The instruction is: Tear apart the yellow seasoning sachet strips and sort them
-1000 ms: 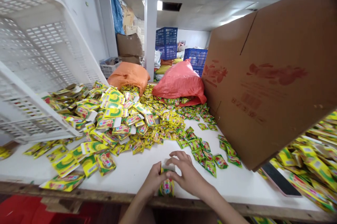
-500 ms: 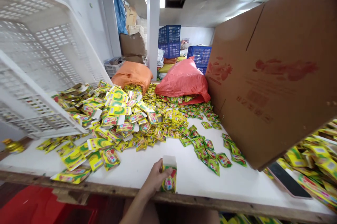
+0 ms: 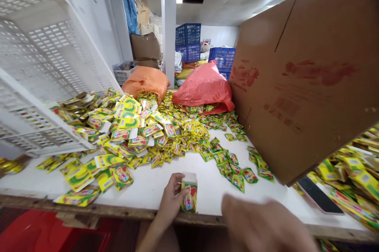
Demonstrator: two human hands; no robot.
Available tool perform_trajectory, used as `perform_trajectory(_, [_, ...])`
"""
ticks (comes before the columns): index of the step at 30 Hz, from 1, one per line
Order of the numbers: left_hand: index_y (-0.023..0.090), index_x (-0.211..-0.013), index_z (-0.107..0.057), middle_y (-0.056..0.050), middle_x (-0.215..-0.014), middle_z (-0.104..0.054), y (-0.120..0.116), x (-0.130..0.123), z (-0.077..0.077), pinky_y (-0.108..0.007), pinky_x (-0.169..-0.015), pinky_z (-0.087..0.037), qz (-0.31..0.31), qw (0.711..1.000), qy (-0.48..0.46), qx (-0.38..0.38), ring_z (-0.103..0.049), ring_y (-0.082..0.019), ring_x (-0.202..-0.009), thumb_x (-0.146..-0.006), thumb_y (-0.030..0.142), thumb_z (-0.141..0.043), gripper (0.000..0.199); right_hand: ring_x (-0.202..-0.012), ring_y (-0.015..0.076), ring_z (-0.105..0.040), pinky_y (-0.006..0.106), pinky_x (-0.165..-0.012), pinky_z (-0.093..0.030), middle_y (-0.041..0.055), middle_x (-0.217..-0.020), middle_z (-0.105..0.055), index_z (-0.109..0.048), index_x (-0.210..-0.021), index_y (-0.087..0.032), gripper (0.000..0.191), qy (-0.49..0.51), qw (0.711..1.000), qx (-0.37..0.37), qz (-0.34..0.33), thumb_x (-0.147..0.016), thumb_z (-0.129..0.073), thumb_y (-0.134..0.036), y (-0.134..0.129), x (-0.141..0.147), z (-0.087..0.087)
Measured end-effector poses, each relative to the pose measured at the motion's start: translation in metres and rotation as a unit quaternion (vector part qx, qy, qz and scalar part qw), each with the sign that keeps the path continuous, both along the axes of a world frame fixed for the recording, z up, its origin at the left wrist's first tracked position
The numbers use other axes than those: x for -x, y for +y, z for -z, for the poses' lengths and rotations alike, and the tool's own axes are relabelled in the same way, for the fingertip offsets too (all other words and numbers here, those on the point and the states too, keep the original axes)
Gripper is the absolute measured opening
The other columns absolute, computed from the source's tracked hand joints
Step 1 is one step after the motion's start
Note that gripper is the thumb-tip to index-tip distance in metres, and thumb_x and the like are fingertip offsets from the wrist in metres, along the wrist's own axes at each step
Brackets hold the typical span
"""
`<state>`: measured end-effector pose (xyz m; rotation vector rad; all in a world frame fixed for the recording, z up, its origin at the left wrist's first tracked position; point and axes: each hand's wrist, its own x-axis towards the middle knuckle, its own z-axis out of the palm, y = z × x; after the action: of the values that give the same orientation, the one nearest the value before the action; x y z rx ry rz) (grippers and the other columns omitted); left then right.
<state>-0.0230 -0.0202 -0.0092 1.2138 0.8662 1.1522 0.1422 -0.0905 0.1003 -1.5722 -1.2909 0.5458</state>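
Note:
My left hand point(image 3: 171, 198) holds a small yellow-green box point(image 3: 189, 195) upright at the table's front edge, its white top flap raised. To the right, my right hand point(image 3: 263, 220) is smeared by motion over the edge, its fingers unclear. Behind the box lies a heap of flattened and folded yellow boxes point(image 3: 127, 122) on the left. Small green sachets point(image 3: 227, 165) are scattered on the white table point(image 3: 207, 189) to the right of the heap. More yellow sachets point(image 3: 192, 131) spread in the middle.
A white crate point(image 3: 59, 66) leans at the left. At the right stands a tilted cardboard carton point(image 3: 296, 78), with a phone point(image 3: 319, 195) below it and more yellow boxes point(image 3: 355, 169) beside it. Orange point(image 3: 146, 82) and red sacks point(image 3: 204, 88) lie at the back.
My right hand has come into view at the lower right. My left hand still holds the box, with its fingers shifted slightly. The view has shifted a little.

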Motion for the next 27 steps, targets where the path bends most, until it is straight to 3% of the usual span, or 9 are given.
perform_trajectory(1, [0.020, -0.097, -0.048, -0.004, -0.090, -0.062, 0.001, 0.001, 0.000, -0.028, -0.072, -0.046, 0.002, 1.000, 0.006, 0.002, -0.061, -0.019, -0.083, -0.075, 0.025, -0.059, 0.025, -0.074, 0.0165, -0.059, 0.027, -0.060, -0.050, 0.0033, -0.080, -0.063, -0.061, -0.081, -0.022, 0.024, 0.004, 0.999, -0.014, -0.042, -0.081, -0.053, -0.044, 0.013, -0.001, 0.005])
perform_trajectory(4, [0.017, -0.086, -0.054, -0.003, -0.080, -0.062, 0.003, 0.004, -0.002, -0.026, -0.069, -0.045, 0.016, 1.000, 0.027, 0.001, -0.060, -0.018, -0.077, -0.075, 0.029, -0.060, 0.017, -0.081, 0.0192, -0.059, 0.029, -0.069, -0.048, 0.0054, -0.085, -0.064, -0.061, -0.085, -0.021, 0.022, 0.002, 0.989, -0.047, -0.143, -0.080, -0.054, -0.041, 0.043, 0.000, 0.037])
perform_trajectory(7, [0.015, -0.081, -0.056, -0.002, -0.074, -0.062, 0.005, 0.007, -0.006, -0.025, -0.066, -0.045, 0.018, 0.999, 0.050, -0.003, -0.059, -0.017, -0.072, -0.073, 0.028, -0.061, 0.016, -0.083, 0.0193, -0.059, 0.029, -0.072, -0.048, 0.0060, -0.089, -0.063, -0.058, -0.096, -0.018, 0.025, 0.026, 0.982, -0.021, -0.186, -0.082, -0.050, -0.037, 0.053, 0.005, 0.075])
perform_trajectory(9, [0.015, -0.080, -0.057, -0.002, -0.072, -0.062, 0.006, 0.008, -0.008, -0.025, -0.065, -0.045, 0.024, 0.997, 0.067, -0.006, -0.059, -0.017, -0.070, -0.073, 0.027, -0.062, 0.015, -0.080, 0.0184, -0.059, 0.029, -0.073, -0.047, 0.0053, -0.088, -0.064, -0.058, -0.098, -0.018, 0.023, 0.037, 0.978, -0.003, -0.205, -0.084, -0.048, -0.035, 0.054, 0.008, 0.089])
perform_trajectory(14, [0.017, -0.088, -0.060, -0.005, -0.087, -0.063, 0.005, 0.004, -0.011, -0.029, -0.078, -0.045, -0.011, 0.997, 0.071, -0.041, -0.058, -0.019, -0.085, -0.073, 0.025, -0.060, 0.017, -0.085, 0.0188, -0.058, 0.029, -0.078, -0.046, 0.0050, -0.085, -0.063, -0.063, -0.084, -0.019, 0.022, 0.004, 0.968, -0.032, -0.249, -0.087, -0.044, -0.030, 0.056, 0.013, 0.083])
perform_trajectory(17, [0.022, -0.108, -0.050, -0.005, -0.094, -0.063, 0.003, 0.000, -0.012, -0.029, -0.079, -0.045, -0.040, 0.999, 0.012, -0.034, -0.059, -0.018, -0.089, -0.074, 0.022, -0.060, 0.036, -0.085, 0.0185, -0.058, 0.029, -0.077, -0.047, 0.0050, -0.087, -0.063, -0.060, -0.097, -0.020, 0.020, 0.007, 0.978, -0.045, -0.201, -0.086, -0.046, -0.030, 0.057, 0.014, 0.083])
perform_trajectory(20, [0.019, -0.096, -0.058, -0.006, -0.094, -0.063, 0.003, 0.002, -0.015, -0.031, -0.082, -0.045, -0.010, 0.998, 0.041, -0.056, -0.059, -0.020, -0.091, -0.076, 0.022, -0.058, 0.020, -0.086, 0.0180, -0.059, 0.029, -0.076, -0.048, 0.0052, -0.093, -0.063, -0.055, -0.108, -0.021, 0.026, 0.018, 0.980, -0.048, -0.194, -0.085, -0.047, -0.029, 0.056, 0.014, 0.086])
perform_trajectory(23, [0.017, -0.083, -0.063, -0.008, -0.095, -0.064, 0.002, 0.005, -0.018, -0.032, -0.085, -0.044, -0.008, 0.992, 0.089, -0.090, -0.058, -0.022, -0.095, -0.078, 0.023, -0.055, 0.011, -0.091, 0.0189, -0.058, 0.029, -0.081, -0.047, 0.0054, -0.095, -0.064, -0.063, -0.094, -0.022, 0.018, 0.009, 0.969, -0.061, -0.239, -0.084, -0.049, -0.028, 0.055, 0.015, 0.084])
perform_trajectory(27, [0.018, -0.084, -0.065, -0.007, -0.095, -0.066, -0.001, 0.003, -0.019, -0.032, -0.084, -0.044, -0.048, 0.990, 0.100, -0.086, -0.059, -0.021, -0.094, -0.078, 0.024, -0.055, 0.013, -0.087, 0.0184, -0.059, 0.028, -0.078, -0.047, 0.0052, -0.091, -0.065, -0.064, -0.090, -0.021, 0.017, 0.007, 0.973, -0.067, -0.222, -0.084, -0.049, -0.028, 0.054, 0.017, 0.080])
